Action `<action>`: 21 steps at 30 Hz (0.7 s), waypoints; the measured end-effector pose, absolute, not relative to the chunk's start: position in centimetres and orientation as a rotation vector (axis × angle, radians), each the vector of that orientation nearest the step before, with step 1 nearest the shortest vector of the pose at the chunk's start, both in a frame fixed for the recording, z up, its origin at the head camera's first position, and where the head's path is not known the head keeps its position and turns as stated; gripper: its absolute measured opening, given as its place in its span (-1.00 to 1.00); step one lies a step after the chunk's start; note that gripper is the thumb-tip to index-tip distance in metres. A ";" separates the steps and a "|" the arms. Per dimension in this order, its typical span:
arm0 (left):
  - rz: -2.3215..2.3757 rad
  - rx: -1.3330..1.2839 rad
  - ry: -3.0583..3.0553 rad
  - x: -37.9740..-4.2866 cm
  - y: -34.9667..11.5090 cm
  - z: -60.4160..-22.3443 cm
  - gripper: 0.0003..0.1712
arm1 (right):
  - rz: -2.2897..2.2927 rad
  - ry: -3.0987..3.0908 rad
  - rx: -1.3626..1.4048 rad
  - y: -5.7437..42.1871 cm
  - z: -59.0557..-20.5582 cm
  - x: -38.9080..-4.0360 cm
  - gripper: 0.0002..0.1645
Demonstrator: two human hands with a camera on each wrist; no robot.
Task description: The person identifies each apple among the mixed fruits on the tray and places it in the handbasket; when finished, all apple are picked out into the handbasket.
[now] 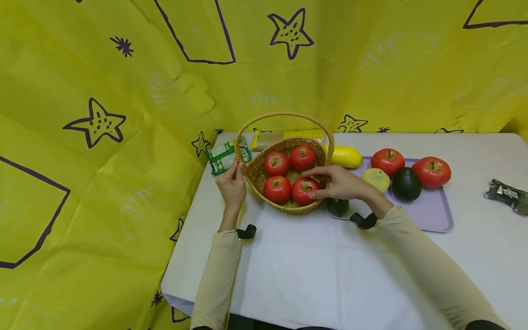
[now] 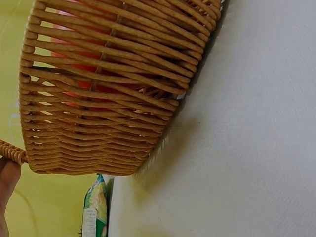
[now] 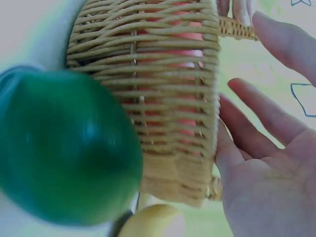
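A wicker basket (image 1: 294, 211) with a tall arched handle (image 1: 284, 113) stands on the table, several red tomatoes (image 1: 277, 163) inside it. My left hand (image 1: 233, 188) pinches the foot of the handle at the left rim; its fingers also show at the edge of the left wrist view. Over the right rim reaches my right hand (image 1: 344, 182), thumb and fingers spread at the front right tomato (image 1: 303, 191). In the right wrist view the fingers (image 3: 261, 113) are extended along the rim. A dark green avocado (image 3: 69, 148) lies beside the basket, below this hand.
Right of the basket, a lilac tray (image 1: 437, 215) holds tomatoes, an avocado (image 1: 406, 184) and a pale yellow fruit (image 1: 375, 179). A long yellow vegetable (image 1: 347, 156), a noodle packet (image 1: 303, 134) and a green packet (image 1: 228, 157) lie behind. A black wrapped packet (image 1: 508, 196) is far right.
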State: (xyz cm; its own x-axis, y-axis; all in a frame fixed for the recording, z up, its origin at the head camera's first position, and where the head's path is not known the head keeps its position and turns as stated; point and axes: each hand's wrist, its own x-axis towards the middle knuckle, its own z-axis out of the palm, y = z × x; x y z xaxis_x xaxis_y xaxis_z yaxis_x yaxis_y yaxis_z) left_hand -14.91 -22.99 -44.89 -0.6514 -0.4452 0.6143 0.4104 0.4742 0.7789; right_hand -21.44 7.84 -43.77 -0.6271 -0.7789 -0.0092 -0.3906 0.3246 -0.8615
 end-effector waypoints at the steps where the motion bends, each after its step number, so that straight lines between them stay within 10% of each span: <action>1: -1.283 0.030 -1.884 -14.9 -23.0 -44.9 -0.73 | -1.257 2.159 -1.026 8.2 -43.6 -21.4 -0.32; 21: -1.271 0.036 -1.895 -14.7 -22.9 -44.9 -0.73 | -1.477 2.613 -0.499 22.8 -40.3 -21.0 -0.15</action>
State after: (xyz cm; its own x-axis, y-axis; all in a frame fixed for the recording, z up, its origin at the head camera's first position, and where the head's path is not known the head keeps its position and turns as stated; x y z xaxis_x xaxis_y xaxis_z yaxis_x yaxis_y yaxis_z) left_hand -14.73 -22.94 -44.91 -0.6524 -0.4436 0.6145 0.3999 0.4872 0.7764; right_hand -21.01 22.83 -40.32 -0.9414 -0.3291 0.0740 -0.2332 0.4762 -0.8479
